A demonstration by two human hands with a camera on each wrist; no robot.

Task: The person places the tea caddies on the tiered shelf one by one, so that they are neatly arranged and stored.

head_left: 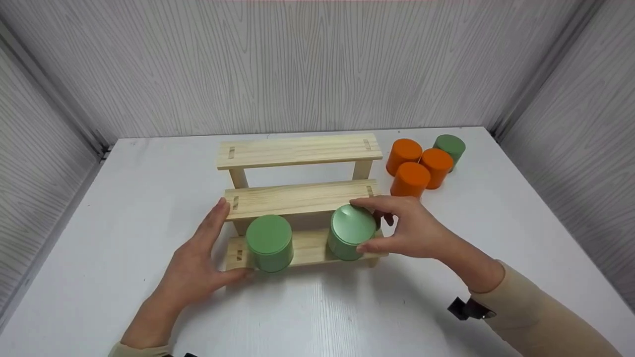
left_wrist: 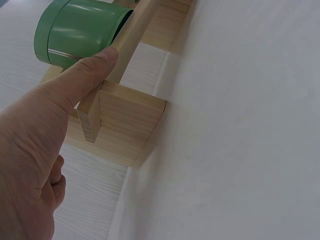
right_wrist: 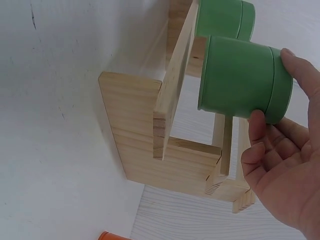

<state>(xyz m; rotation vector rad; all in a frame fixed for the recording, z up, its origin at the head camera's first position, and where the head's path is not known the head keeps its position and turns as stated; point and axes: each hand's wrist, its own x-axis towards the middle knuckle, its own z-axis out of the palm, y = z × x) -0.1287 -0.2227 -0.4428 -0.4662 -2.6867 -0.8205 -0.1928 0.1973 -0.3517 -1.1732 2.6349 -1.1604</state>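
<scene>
A three-tier wooden rack (head_left: 297,198) stands on the table. My left hand (head_left: 191,263) grips its left end, thumb on the front edge of the lowest tier and a finger at the middle tier's end. Beside that thumb, a green lidded tin (head_left: 269,243) stands on the lowest tier; the left wrist view also shows this green tin (left_wrist: 82,30). My right hand (head_left: 407,225) holds a second green tin (head_left: 352,230) near its lid between thumb and fingers. In the right wrist view, a small gap shows between the held tin (right_wrist: 242,77) and the lowest tier (right_wrist: 172,85).
Behind the rack's right side stand several orange tins (head_left: 412,177), close together, and another green tin (head_left: 450,144). Pale wood-grain panels (head_left: 307,64) enclose the white table (head_left: 317,317) at the back and sides.
</scene>
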